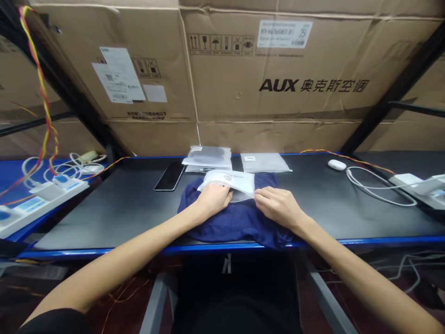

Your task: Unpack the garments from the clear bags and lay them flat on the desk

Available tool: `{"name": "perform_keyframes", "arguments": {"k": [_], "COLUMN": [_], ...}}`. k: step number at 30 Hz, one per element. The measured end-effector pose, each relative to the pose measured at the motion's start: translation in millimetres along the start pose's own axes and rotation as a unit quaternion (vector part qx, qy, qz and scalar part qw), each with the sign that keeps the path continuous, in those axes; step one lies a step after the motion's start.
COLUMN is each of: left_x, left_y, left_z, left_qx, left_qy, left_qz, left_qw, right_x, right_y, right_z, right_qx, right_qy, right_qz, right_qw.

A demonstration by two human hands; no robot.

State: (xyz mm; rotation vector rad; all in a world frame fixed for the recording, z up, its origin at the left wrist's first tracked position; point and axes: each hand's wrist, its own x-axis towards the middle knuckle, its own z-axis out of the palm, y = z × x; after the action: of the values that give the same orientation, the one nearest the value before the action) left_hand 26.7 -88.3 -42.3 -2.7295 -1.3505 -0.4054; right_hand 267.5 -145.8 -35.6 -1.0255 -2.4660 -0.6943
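White pouch (231, 177) with parted mouth, lying on dark-blue cloth (225, 225) at the centre of the surface (121, 208). Left hand (214, 198), at the pouch's 7 o'clock: fingers partly hidden at the mouth; whether they grip cannot be told. Right hand (276, 204), at 4 o'clock: fingertips pinching the pouch's edge. Stacked pouches (208, 157) at 11 o'clock, single pouch (266, 162) at 1, phone (169, 177) at 9.
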Motion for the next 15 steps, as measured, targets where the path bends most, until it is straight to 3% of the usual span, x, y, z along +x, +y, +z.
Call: {"name": "perform_keyframes", "arguments": {"k": [6,9,12,15], "left_x": [-16.2,-28.4,-35.1,-36.5], "left_y": [-12.1,-15.5,-18.4,-21.5], "left_z": [-10.5,-13.4,-15.9,-20.4], "left_qx": [-0.050,-0.118,-0.213,-0.300], "left_qy": [-0.007,0.018,0.026,-0.005], "left_qz": [0.137,0.195,0.219,0.232], "left_qw": [0.989,0.974,0.952,0.925], "right_x": [-0.6,-0.9,-1.9,-3.1], "right_y": [2.0,3.3,4.7,5.9], "right_z": [2.4,3.4,4.3,5.3], "right_qx": [-0.006,-0.012,-0.012,0.001], "right_qy": [-0.025,-0.032,-0.040,-0.065], "right_qz": [0.042,0.052,0.063,0.085], "right_qw": [0.999,0.998,0.997,0.994]}}
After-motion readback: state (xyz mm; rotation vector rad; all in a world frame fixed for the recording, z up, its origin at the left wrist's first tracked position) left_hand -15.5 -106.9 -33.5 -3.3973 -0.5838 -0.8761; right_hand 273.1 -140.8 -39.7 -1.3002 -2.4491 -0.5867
